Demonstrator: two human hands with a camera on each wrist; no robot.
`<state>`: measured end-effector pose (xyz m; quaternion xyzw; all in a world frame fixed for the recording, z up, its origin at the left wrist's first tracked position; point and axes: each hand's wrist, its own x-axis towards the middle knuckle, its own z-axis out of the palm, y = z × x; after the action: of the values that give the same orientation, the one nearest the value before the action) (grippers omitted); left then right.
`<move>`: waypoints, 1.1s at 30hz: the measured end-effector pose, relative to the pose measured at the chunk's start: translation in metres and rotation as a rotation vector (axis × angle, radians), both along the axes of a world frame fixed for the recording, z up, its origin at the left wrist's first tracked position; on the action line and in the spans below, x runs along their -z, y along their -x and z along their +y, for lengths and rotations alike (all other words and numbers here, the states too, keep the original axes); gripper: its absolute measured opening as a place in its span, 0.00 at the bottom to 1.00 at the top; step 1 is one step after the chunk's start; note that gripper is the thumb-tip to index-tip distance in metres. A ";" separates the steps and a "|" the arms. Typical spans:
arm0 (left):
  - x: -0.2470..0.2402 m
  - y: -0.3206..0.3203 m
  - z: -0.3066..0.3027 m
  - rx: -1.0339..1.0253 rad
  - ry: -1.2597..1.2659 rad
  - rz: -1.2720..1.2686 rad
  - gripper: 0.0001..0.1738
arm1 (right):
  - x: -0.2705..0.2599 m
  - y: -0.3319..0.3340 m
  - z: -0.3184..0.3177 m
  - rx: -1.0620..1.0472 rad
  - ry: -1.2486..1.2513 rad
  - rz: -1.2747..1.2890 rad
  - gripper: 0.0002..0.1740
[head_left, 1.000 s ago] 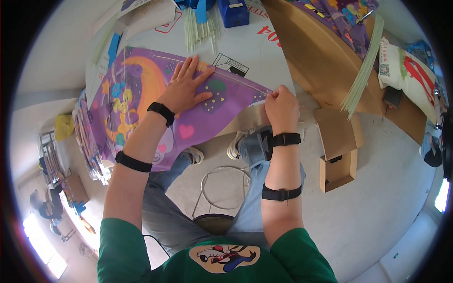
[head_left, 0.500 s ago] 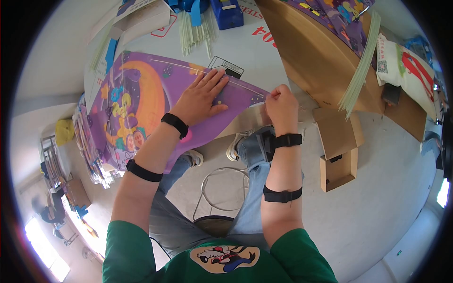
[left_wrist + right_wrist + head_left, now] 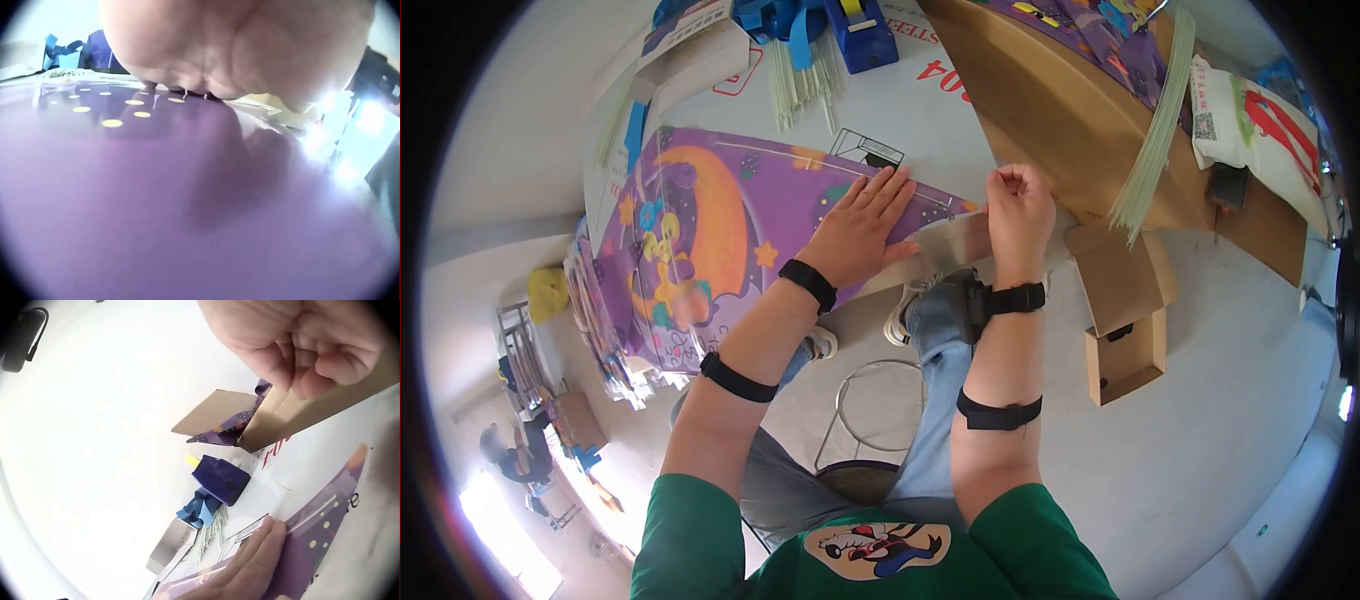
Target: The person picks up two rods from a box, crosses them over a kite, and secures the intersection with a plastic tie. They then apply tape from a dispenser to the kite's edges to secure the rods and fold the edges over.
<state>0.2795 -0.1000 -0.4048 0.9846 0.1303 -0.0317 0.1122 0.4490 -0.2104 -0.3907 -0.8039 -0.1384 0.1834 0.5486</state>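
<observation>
A purple printed plastic sheet [image 3: 785, 205], resembling a kite sail, lies across the table, with an orange moon and a yellow cartoon figure on it. A thin white rod [image 3: 772, 156] runs along its far edge. My left hand [image 3: 862, 228] rests on the sheet with straight fingers, near that edge and towards the pointed right corner. Beyond the corner my right hand [image 3: 1020, 220] is raised, fingers curled and thumb against them; nothing shows between the fingertips. In the right wrist view the sheet's tip [image 3: 357, 457] lies apart from this hand.
At the back stand a blue tape dispenser [image 3: 862, 38], pale thin sticks [image 3: 803, 92], blue ribbon [image 3: 800, 45] and a white box [image 3: 695, 52]. Brown cardboard [image 3: 1020, 95] with more sticks [image 3: 1157, 155] is on the right. An open carton [image 3: 1128, 362] sits on the floor.
My left hand has slid right along the sheet towards its pointed corner. My right hand has come away from that corner, up and slightly right.
</observation>
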 end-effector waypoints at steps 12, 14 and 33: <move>0.002 -0.023 -0.030 0.025 0.097 -0.063 0.44 | -0.016 -0.005 0.002 0.091 -0.197 0.193 0.06; -0.001 -0.023 -0.032 0.007 0.108 -0.069 0.44 | -0.011 -0.008 0.000 0.091 -0.221 0.210 0.06; -0.046 -0.032 0.020 -0.434 0.535 -0.482 0.22 | -0.030 -0.002 0.014 0.129 -0.419 0.284 0.04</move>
<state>0.3115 -0.0803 -0.3585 0.8498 0.2918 0.1910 0.3952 0.4513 -0.1963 -0.3610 -0.6461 -0.0435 0.2266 0.7275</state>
